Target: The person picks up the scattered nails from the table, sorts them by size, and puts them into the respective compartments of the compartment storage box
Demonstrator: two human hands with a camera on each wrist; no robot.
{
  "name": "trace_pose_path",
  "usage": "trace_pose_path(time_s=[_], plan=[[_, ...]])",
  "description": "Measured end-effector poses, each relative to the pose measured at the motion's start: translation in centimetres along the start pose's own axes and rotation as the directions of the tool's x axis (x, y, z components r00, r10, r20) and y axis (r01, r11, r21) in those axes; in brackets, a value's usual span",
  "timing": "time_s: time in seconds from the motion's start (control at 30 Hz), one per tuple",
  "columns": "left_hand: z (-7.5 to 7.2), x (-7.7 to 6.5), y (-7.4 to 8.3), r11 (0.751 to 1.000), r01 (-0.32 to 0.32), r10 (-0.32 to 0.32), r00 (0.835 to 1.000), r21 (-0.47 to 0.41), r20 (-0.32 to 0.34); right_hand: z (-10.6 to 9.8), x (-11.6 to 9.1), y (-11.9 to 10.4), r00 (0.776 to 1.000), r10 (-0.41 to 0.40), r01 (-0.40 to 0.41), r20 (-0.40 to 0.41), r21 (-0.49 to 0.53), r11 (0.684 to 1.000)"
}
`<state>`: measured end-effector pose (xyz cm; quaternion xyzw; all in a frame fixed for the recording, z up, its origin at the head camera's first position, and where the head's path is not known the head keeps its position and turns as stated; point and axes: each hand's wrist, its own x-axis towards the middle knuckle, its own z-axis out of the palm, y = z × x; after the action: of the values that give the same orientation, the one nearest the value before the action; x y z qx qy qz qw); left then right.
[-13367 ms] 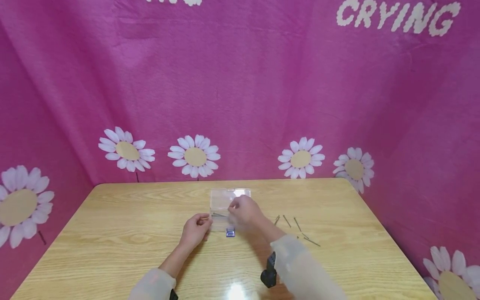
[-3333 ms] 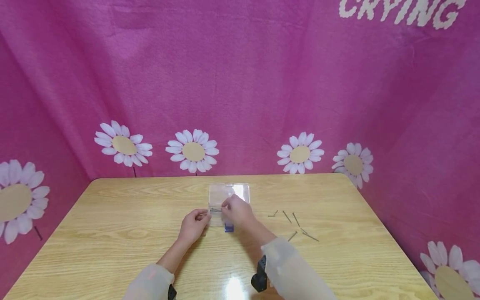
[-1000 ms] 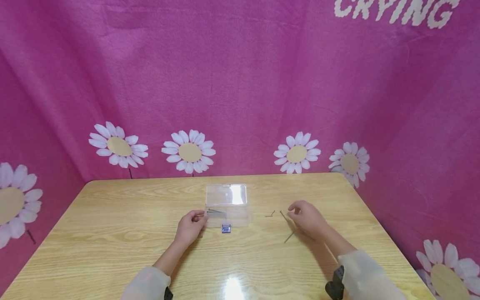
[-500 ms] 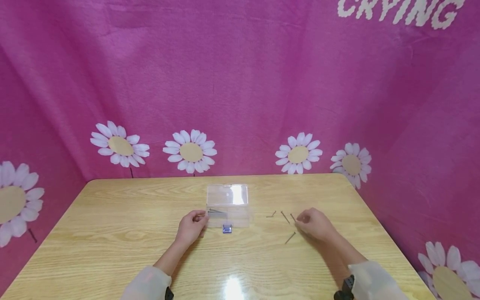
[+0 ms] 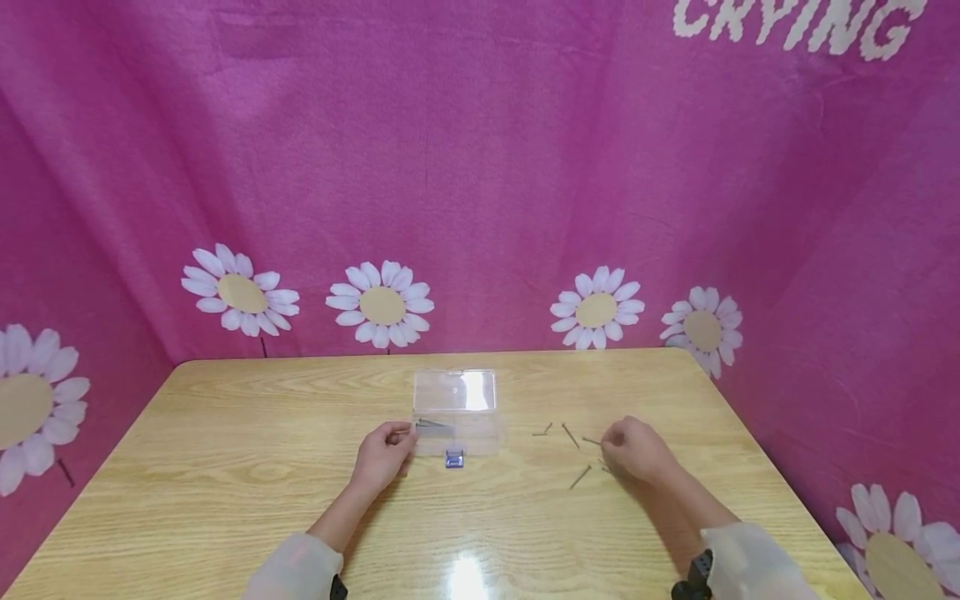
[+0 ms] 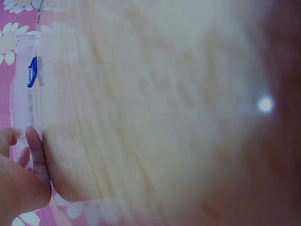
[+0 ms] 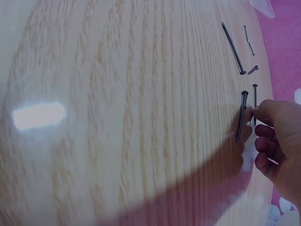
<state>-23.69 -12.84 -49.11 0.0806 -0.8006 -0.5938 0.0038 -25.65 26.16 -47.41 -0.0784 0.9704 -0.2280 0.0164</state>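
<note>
A clear plastic box [image 5: 476, 435] stands on the table with its lid [image 5: 442, 390] raised and a blue latch [image 5: 454, 459] at the front. Several nails [image 5: 433, 425] lie in its left compartment. My left hand [image 5: 382, 456] holds the box's left end; in the left wrist view its fingers [image 6: 35, 146] are at the box's corner. Right of the box, my right hand [image 5: 636, 450] pinches a nail [image 5: 591, 440] between thumb and finger, low over the table. The right wrist view shows this nail [image 7: 255, 92] beside a thicker one [image 7: 241, 115], partly hidden from the head camera.
Loose nails lie between box and right hand: a long nail [image 5: 570, 435], another nail [image 5: 581, 477] nearer me, and small ones [image 5: 543, 430] by the box. The wooden table [image 5: 225, 467] ends at a pink flowered curtain [image 5: 480, 208].
Seconds ago my right hand was at the box; it has moved right to the loose nails. Within the last half second it has pinched a nail and turned it. My left hand has stayed put.
</note>
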Motion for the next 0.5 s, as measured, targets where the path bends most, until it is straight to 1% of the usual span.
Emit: trace_pose_path(time_s=[0.23, 0.5], plan=[[0.05, -0.02, 0.05, 1.000, 0.005, -0.005, 1.000, 0.001, 0.007, -0.43, 0.27, 0.04, 0.999, -0.048, 0.048, -0.003, 0.022, 0.999], [0.02, -0.08, 0.08, 1.000, 0.004, -0.004, 1.000, 0.002, 0.011, -0.91, 0.69, -0.44, 0.998, -0.062, 0.062, -0.013, 0.015, 0.998]])
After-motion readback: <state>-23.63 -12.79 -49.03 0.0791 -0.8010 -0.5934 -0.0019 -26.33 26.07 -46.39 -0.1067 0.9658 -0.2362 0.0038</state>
